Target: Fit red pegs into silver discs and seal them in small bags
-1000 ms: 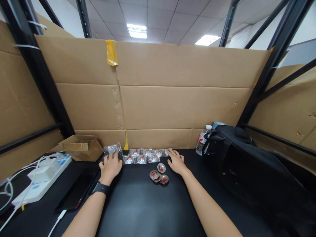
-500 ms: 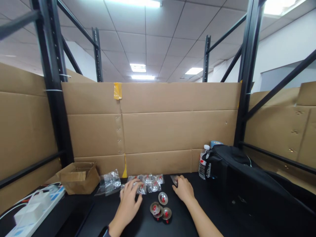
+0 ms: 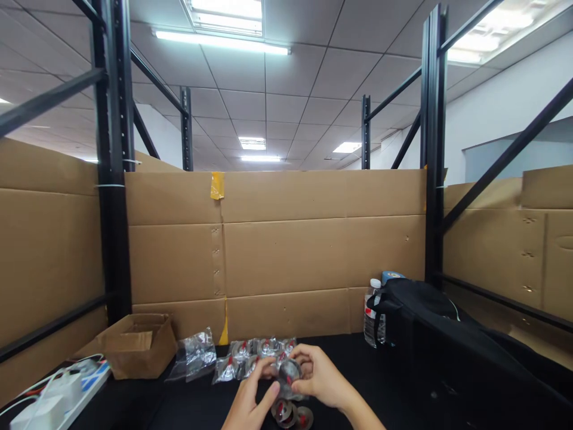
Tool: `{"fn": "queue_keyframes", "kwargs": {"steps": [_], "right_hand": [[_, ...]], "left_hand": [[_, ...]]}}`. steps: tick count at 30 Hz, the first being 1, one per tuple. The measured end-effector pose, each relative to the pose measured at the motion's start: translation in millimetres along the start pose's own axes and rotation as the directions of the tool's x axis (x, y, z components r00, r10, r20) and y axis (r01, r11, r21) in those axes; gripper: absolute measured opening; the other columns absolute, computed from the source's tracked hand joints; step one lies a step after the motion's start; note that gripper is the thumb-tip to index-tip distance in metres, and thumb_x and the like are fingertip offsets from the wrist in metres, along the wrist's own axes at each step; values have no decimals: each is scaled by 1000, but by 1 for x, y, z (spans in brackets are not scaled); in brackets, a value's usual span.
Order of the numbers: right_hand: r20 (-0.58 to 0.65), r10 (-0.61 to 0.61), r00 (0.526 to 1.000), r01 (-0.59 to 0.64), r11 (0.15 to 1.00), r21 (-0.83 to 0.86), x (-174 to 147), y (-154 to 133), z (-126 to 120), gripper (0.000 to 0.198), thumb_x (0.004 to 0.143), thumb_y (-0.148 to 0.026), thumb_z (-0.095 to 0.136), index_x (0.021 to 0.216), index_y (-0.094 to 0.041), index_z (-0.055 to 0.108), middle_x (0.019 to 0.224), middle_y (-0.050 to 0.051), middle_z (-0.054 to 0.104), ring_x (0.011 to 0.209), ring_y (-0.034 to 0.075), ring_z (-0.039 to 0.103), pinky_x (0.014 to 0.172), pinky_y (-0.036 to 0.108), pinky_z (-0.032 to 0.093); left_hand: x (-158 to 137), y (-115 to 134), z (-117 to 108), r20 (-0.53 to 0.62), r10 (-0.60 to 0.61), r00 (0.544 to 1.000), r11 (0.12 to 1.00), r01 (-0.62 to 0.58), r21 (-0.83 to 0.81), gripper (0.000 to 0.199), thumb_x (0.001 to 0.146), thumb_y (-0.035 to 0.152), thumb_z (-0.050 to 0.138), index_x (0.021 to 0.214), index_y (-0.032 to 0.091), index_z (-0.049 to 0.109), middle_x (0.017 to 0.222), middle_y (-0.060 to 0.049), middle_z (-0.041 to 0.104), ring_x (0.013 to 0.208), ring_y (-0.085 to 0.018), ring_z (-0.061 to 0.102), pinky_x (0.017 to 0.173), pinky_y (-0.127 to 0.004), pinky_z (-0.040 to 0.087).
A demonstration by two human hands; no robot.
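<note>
Near the table's front, my hands meet over a round, clear-grey disc with a red centre. Clear plastic shows around its lower edge; whether it is a bag around the disc, I cannot tell. My right hand pinches the disc from the right side. From the left, my left hand has its thumb and fingertips at the disc's other edge. Just below lie several loose discs with red parts, partly overlapping. Behind my hands, several discs in clear bags are grouped, partly hidden by my fingers.
An open cardboard box and crumpled clear bags lie at left, beyond a white power strip with plugs. A water bottle and a large black bag stand at right. A cardboard wall closes the back.
My right hand has moved left from the table's back right, and my left hand has moved right and closer. They now meet at a raised disc. The view has tilted up.
</note>
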State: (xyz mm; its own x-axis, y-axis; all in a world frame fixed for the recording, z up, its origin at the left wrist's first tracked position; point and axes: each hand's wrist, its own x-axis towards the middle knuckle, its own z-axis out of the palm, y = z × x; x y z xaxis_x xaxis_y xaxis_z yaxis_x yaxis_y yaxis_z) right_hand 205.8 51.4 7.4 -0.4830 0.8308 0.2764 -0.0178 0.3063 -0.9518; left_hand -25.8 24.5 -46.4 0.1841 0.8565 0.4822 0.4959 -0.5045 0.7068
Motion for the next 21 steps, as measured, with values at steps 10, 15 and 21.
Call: {"fn": "queue_keyframes", "kwargs": {"steps": [10, 15, 21], "right_hand": [[-54, -63, 997, 47, 966, -256, 1, 2, 3, 29, 76, -45, 78, 77, -16, 79, 71, 4, 68, 65, 15, 57, 61, 25, 41], [-219, -137, 966, 102, 981, -164, 7, -8, 1, 39, 78, -54, 74, 77, -15, 80, 76, 8, 72, 72, 21, 64, 67, 30, 45], [-401, -25, 916, 77, 990, 114, 9, -10, 7, 42, 74, -55, 79, 84, -14, 75, 79, 7, 71, 66, 19, 65, 59, 27, 43]], "left_hand": [[-6, -1, 7, 115, 9, 993, 999, -14, 45, 42, 87, 51, 63, 118, 24, 70, 105, -8, 75, 99, -24, 67, 94, -33, 52], [-10, 8, 9, 29, 48, 998, 985, -52, 166, 55, 90, 34, 59, 143, 24, 50, 132, -12, 63, 119, -26, 61, 103, -41, 49], [-8, 18, -1, -104, 345, 933, 810, -240, 535, 64, 84, 18, 62, 145, 28, 47, 150, -13, 45, 137, -33, 43, 107, -54, 43]]}}
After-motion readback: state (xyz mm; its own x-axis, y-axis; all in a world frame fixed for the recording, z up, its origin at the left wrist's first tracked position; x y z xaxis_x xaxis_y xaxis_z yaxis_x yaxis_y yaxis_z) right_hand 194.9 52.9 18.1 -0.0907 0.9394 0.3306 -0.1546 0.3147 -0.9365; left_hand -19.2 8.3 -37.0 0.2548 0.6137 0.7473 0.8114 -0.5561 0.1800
